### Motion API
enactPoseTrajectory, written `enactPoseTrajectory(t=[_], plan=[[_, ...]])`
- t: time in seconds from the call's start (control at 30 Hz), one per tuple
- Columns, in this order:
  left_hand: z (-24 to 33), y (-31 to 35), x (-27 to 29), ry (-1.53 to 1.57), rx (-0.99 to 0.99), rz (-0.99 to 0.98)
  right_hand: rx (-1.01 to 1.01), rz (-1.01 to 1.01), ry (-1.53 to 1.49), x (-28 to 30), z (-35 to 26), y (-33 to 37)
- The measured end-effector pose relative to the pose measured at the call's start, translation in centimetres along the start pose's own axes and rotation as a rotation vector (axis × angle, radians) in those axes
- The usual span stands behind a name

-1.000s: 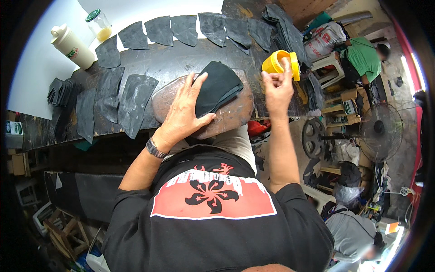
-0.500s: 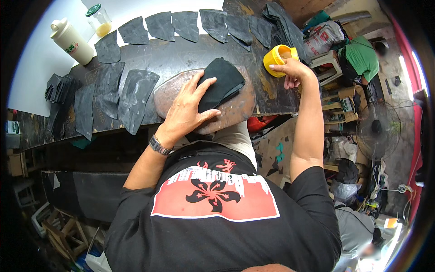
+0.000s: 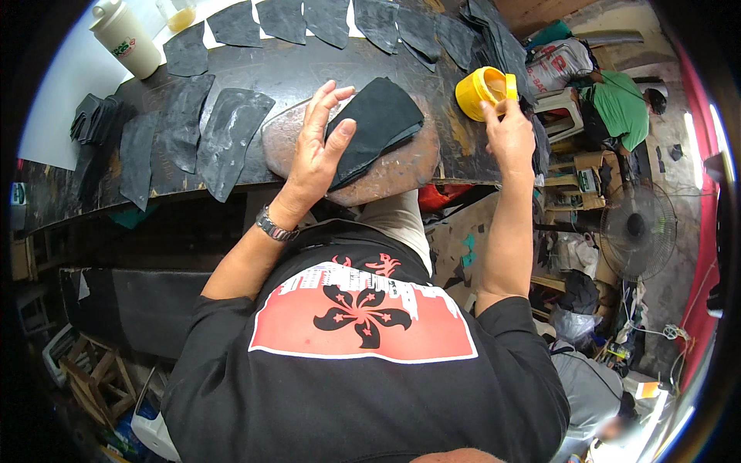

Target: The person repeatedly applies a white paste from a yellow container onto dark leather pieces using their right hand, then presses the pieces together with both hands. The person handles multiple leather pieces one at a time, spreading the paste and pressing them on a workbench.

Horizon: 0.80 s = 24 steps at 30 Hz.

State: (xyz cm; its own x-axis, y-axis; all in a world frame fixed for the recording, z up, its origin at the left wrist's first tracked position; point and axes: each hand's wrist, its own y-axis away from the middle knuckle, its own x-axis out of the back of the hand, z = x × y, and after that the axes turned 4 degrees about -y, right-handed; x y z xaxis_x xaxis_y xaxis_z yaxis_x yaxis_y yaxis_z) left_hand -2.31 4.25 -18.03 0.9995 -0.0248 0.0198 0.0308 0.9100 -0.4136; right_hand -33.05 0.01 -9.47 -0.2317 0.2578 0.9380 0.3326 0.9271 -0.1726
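My left hand point(image 3: 318, 150) is raised over a worn reddish-brown slab point(image 3: 282, 147), its fingers apart and nothing in them. Just right of it, a stack of black leather-like pieces point(image 3: 378, 123) lies on the slab. At the right part of the table, my right hand point(image 3: 509, 135) reaches the rim of a yellow cup point(image 3: 471, 96) with something tan inside. Thumb and fingers are pinched together at the rim; what they hold is hidden. Several curved dark pieces point(image 3: 231, 143) lie flat at the left, and others point(image 3: 282, 19) form a row along the far side.
A cream bottle point(image 3: 127, 42) and a glass jar point(image 3: 179, 15) stand at the far left of the dark table point(image 3: 262, 65). Folded black material point(image 3: 96, 119) is stacked at the left edge. A fan point(image 3: 634, 225) and a person in green point(image 3: 617, 108) are off to the right.
My left hand has lifted off the black stack. My right hand has turned, its fingers now drawn together at the yellow cup's rim. The view has shifted a little.
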Motion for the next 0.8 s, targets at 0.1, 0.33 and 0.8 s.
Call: enactPoseTrajectory(t=[0.1, 0.33, 0.8], plan=[[0.4, -0.1, -0.7, -0.060, 0.013, 0.027, 0.103, -0.255, -0.097, -0.5, 0.0, 1.8], [1.3, -1.0, 0.3, -0.370, -0.052, -0.318, 0.480, -0.191, -0.561, -5.5, -2.6, 6.7], [0.0, -3.2, 2.2, -0.692, -0.228, -0.428, 0.430, -0.145, -0.289, -8.7, -2.5, 8.2]])
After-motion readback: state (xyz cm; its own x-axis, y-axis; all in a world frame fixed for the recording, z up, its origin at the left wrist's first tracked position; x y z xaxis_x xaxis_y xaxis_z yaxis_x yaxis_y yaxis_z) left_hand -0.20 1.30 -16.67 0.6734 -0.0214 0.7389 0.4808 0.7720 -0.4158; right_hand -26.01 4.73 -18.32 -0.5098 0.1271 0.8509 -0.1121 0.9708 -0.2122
